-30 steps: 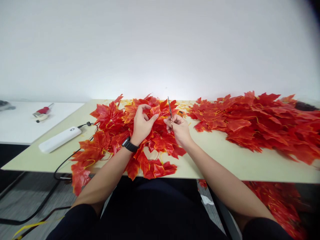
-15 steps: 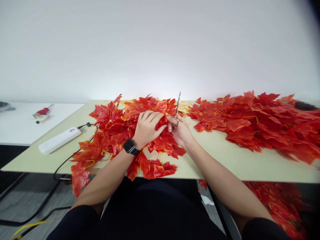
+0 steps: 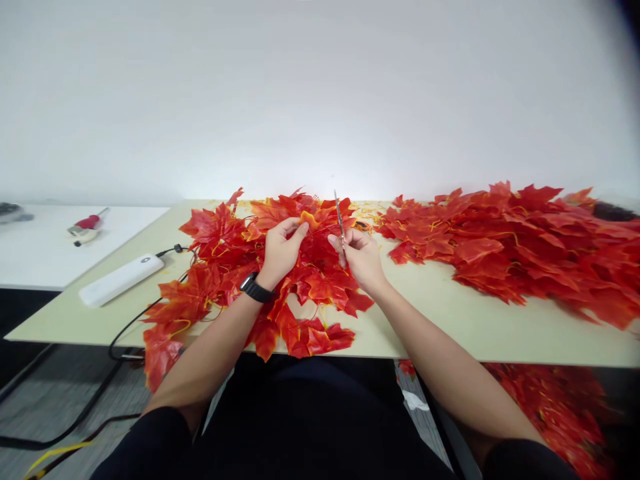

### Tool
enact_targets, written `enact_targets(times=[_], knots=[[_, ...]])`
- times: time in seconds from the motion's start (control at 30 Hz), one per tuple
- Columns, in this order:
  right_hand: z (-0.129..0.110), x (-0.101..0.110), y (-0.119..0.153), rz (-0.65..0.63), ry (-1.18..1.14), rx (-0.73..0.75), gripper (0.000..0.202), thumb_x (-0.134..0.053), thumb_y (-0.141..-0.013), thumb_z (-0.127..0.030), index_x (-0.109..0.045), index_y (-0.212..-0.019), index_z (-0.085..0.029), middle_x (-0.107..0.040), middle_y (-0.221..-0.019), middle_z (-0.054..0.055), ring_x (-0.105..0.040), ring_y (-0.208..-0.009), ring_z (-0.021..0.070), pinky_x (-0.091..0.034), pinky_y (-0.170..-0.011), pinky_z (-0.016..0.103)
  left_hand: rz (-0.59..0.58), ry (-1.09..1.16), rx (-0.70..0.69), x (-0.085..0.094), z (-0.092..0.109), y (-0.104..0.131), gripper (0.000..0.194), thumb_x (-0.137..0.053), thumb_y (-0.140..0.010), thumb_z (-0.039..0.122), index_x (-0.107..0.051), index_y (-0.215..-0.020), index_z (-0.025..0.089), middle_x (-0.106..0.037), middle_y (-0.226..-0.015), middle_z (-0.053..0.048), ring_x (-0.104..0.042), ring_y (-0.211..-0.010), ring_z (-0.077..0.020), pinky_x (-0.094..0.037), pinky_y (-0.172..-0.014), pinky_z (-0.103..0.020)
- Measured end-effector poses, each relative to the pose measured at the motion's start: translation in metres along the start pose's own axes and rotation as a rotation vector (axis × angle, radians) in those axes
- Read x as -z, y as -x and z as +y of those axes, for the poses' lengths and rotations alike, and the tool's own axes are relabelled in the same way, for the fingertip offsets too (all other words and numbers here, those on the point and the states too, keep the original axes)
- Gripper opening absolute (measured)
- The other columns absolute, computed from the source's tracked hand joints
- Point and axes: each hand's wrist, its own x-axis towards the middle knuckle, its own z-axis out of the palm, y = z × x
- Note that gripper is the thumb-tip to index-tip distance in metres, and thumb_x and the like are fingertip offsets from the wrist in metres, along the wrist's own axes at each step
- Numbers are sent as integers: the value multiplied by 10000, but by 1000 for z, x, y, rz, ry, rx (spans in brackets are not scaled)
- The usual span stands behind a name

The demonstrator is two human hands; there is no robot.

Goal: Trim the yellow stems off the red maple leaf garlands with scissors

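The person wears a dark top (image 3: 320,427) that looks navy blue, almost black. The left sleeve (image 3: 150,440) and the right sleeve (image 3: 527,459) are short, dark and plain. They look the same. The arms are bare below them. On the left wrist is a watch (image 3: 249,283). Its face is dark and shiny, with rounded corners, and its black strap (image 3: 261,293) is smooth and wide. The left hand (image 3: 282,253) and right hand (image 3: 365,262) are bare. Lower down, the clothes are so dark that the top and any trousers blend together.
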Motion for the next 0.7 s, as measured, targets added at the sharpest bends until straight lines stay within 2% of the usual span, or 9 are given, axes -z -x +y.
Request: enact_targets(times=[0.1,0.23,0.4,0.57,0.7], knots=[[7,2,0,-52,116,67,623,-858,-729,-605,-377,-678,-212,-453,-600,-43,-353,-539,83,-303,-522,257,34,172,133,4,2,-6,335,-854,-766,452,-772,-908,161,-781,-934,-57,-689,-826,-163,-539,-821,-287],[9,1,4,-126,313,117,566,-793,-788,-594,-379,-715,-214,-477,-676,-25,-373,-627,109,-357,-592,274,58,219,189,6,8,-5,328,-888,-715,422,-781,-879,159,-777,-922,-49,-673,-821,-150,-528,-832,-274],[2,-1,7,-116,498,116,529,-754,-806,-572,-370,-718,-218,-469,-665,-25,-377,-634,120,-354,-611,289,33,192,126,5,8,-5,290,-841,-774,420,-750,-888,170,-758,-920,-36,-663,-851,-153,-516,-832,-267],[4,2,4,-101,527,100,527,-742,-815,-577,-371,-709,-218,-466,-657,-27,-376,-626,120,-342,-608,289,-25,106,10,5,5,-6,280,-768,-862,442,-700,-916,176,-727,-914,-32,-647,-867,-152,-498,-860,-269],[7,3,3,-125,513,70,533,-747,-810,-584,-376,-704,-215,-457,-649,-29,-368,-622,118,-331,-599,282,-56,73,-9,5,6,-5,293,-730,-899,469,-687,-911,179,-716,-904,-37,-635,-856,-154,-492,-855,-272]])
